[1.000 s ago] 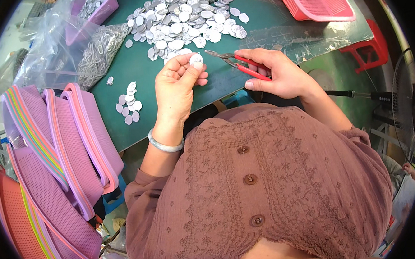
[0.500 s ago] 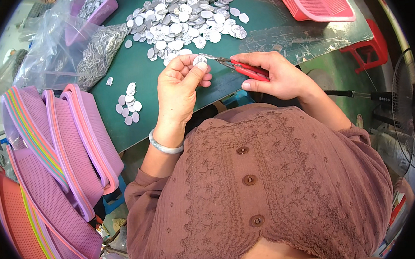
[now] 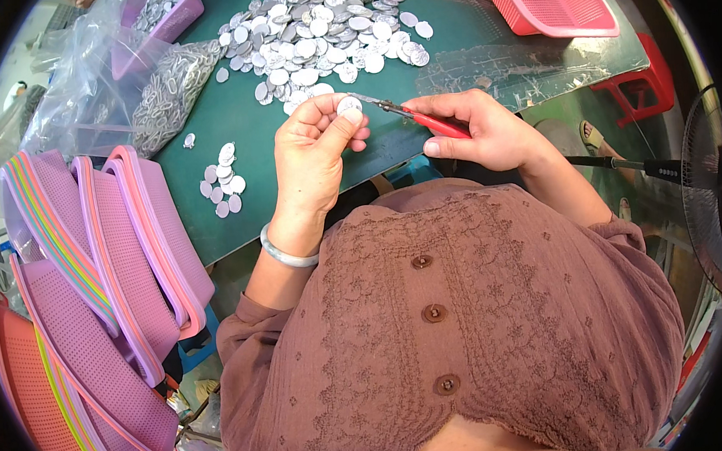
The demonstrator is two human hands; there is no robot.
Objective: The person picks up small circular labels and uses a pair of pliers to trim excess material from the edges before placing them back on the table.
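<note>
Between the thumb and fingers of my left hand (image 3: 311,158) is a silvery oval metal disc (image 3: 349,106), held upright over the near part of the green table. My right hand (image 3: 491,126) is wrapped round the red handles of a pair of pliers (image 3: 437,125). The jaws point left and reach the disc's upper right edge; whether they grip a small part there is too fine to see. Beyond both hands spreads a large heap of similar discs (image 3: 317,42). A small cluster of discs (image 3: 226,184) lies left of my left hand, with one single disc (image 3: 189,141) apart from it.
A clear plastic bag of metal links (image 3: 167,101) and a purple basket (image 3: 191,11) of metal pieces stand at the far left. Stacked purple and pink baskets (image 3: 144,263) crowd the near left. A pink basket (image 3: 562,6) sits far right, near a red stool (image 3: 658,83) and a fan (image 3: 702,196).
The plier handles have come closer together in my right hand. My left hand keeps the disc in nearly the same place. A foot now shows on the floor at the right.
</note>
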